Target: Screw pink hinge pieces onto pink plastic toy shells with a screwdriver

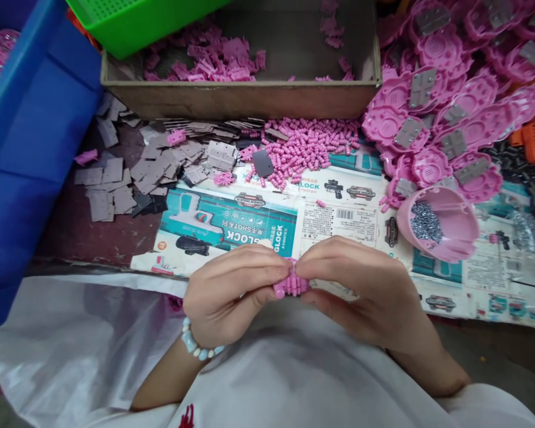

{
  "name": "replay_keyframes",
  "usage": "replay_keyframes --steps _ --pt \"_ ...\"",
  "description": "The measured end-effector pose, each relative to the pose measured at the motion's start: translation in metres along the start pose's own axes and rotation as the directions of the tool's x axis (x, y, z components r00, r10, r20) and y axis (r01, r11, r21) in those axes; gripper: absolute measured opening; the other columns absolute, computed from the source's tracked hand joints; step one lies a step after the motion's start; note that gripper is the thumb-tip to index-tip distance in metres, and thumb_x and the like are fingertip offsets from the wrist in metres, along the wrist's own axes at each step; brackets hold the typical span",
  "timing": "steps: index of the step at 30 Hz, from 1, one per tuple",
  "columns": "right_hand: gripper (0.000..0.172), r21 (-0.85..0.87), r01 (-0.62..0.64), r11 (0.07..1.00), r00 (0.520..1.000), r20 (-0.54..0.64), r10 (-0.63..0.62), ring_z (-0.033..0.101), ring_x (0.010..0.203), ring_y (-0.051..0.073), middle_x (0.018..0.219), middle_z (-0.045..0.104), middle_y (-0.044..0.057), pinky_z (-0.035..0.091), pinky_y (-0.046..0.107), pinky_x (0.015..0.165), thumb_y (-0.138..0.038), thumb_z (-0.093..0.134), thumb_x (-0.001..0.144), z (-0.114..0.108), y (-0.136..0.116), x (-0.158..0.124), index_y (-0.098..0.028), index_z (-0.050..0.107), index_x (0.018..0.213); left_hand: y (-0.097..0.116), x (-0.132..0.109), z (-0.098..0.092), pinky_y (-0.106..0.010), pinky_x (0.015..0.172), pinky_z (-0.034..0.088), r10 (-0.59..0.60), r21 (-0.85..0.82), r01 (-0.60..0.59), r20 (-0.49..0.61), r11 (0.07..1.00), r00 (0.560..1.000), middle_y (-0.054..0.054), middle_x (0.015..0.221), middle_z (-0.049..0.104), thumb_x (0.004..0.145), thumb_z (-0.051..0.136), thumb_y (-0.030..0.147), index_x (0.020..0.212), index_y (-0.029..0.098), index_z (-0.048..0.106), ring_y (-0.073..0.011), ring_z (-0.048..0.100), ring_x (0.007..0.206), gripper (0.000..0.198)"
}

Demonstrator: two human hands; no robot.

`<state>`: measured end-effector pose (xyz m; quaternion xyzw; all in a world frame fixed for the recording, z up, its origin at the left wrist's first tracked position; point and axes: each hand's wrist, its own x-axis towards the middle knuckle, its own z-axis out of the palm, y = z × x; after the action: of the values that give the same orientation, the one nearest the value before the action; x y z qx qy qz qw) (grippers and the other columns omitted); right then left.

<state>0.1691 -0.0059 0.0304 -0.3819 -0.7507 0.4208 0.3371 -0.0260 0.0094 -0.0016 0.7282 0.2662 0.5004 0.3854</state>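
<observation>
Where your left hand (232,291) and right hand (361,291) meet, a ribbed pink part (294,286) sits between them, just in front of your body, with the fingertips of both pinched narrow on it. Your fingers cover much of it, so whether this one is complete cannot be told. Just beyond lies the printed cardboard (361,221), and to your right on it a pink cup (457,232) holds plenty of silvery screws (424,221). Farther out, loose grey plates (156,166) and a heap of small pink cylinders (310,145) look unused. To the right, many pink shells (432,169) already carry a grey plate, which seems the done portion. At the far side, the open box (241,98) has many loose pink pieces (214,59) left.
</observation>
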Motion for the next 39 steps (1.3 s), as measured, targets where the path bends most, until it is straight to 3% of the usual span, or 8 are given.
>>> replay_keyframes --steps 4,8,13,18,23,28,34,39 --pt "0.003 0.029 0.036 0.999 0.999 -0.033 -0.035 0.056 0.079 0.013 0.087 0.061 0.001 0.046 0.027 0.074 -0.014 0.058 0.087 0.002 0.0 0.001 -0.016 0.058 0.088 0.003 -0.002 0.0 -0.033 0.074 0.058 -0.011 0.008 0.011 0.013 1.0 1.0 -0.01 0.084 0.069 0.083 0.06 0.013 0.091 0.012 0.067 -0.0183 0.067 0.08 0.01" --pt "0.007 0.02 0.006 1.0 0.998 -0.062 -0.005 0.055 0.076 0.014 0.079 0.059 0.002 0.044 0.028 0.07 -0.013 0.056 0.087 0.005 -0.004 0.0 -0.016 0.056 0.081 0.004 -0.002 0.001 -0.032 0.072 0.057 -0.011 -0.021 0.011 -0.003 1.0 1.0 -0.01 0.081 0.069 0.084 0.06 0.014 0.088 0.011 0.066 -0.0177 0.066 0.078 0.008" --pt "0.003 0.086 -0.033 0.996 0.992 -0.117 0.043 0.056 0.079 0.014 0.086 0.06 0.003 0.044 0.027 0.071 -0.012 0.06 0.086 0.004 -0.002 -0.002 -0.013 0.061 0.088 0.0 0.001 0.008 -0.036 0.082 0.054 -0.063 -0.058 0.066 0.054 0.996 0.997 -0.012 0.086 0.067 0.084 0.062 0.026 0.095 0.01 0.062 -0.0188 0.064 0.085 0.019" --pt "0.013 0.166 -0.047 0.985 0.985 -0.155 0.073 0.057 0.085 0.016 0.09 0.06 0.005 0.046 0.029 0.073 -0.011 0.061 0.086 0.001 0.005 -0.009 -0.014 0.064 0.098 -0.001 0.008 0.02 -0.031 0.073 0.054 -0.051 0.082 0.048 0.034 0.995 0.998 -0.008 0.081 0.066 0.077 0.06 0.008 0.092 0.015 0.058 -0.0167 0.063 0.079 0.016" --pt "0.017 0.175 -0.047 0.983 0.974 -0.209 0.083 0.057 0.087 0.017 0.093 0.06 0.005 0.047 0.03 0.075 -0.007 0.062 0.084 0.004 0.006 -0.014 -0.014 0.062 0.098 -0.008 0.011 0.024 -0.032 0.071 0.054 0.062 0.179 -0.074 0.073 0.981 0.995 -0.007 0.076 0.064 0.079 0.057 0.015 0.089 0.014 0.056 -0.0171 0.061 0.075 0.01" --pt "0.018 0.146 -0.054 0.988 0.98 -0.184 0.081 0.058 0.088 0.017 0.095 0.06 0.006 0.048 0.031 0.076 -0.009 0.063 0.084 0.004 0.006 -0.012 -0.013 0.063 0.101 -0.012 0.01 0.021 -0.033 0.074 0.055 0.138 0.161 -0.151 0.09 0.975 0.986 -0.008 0.077 0.063 0.078 0.055 0.013 0.09 0.013 0.055 -0.0164 0.061 0.075 0.012" --pt "0.007 0.106 -0.031 0.994 0.99 -0.132 0.045 0.057 0.08 0.016 0.086 0.06 0.005 0.046 0.03 0.07 -0.011 0.062 0.085 0.001 0.002 -0.007 -0.012 0.064 0.092 -0.008 0.009 0.018 -0.032 0.075 0.055 0.121 0.173 -0.14 0.112 0.975 0.986 -0.008 0.077 0.063 0.075 0.054 0.008 0.091 0.014 0.053 -0.0153 0.061 0.074 0.017" --pt "0.005 0.107 -0.015 0.994 0.988 -0.152 0.031 0.056 0.078 0.014 0.084 0.06 0.004 0.045 0.027 0.068 -0.01 0.063 0.085 0.0 0.004 -0.003 -0.013 0.062 0.089 -0.01 0.006 0.022 -0.031 0.073 0.053 0.067 0.148 -0.073 0.046 0.986 0.997 -0.008 0.079 0.064 0.083 0.057 0.019 0.093 0.015 0.055 -0.0166 0.061 0.076 0.011"
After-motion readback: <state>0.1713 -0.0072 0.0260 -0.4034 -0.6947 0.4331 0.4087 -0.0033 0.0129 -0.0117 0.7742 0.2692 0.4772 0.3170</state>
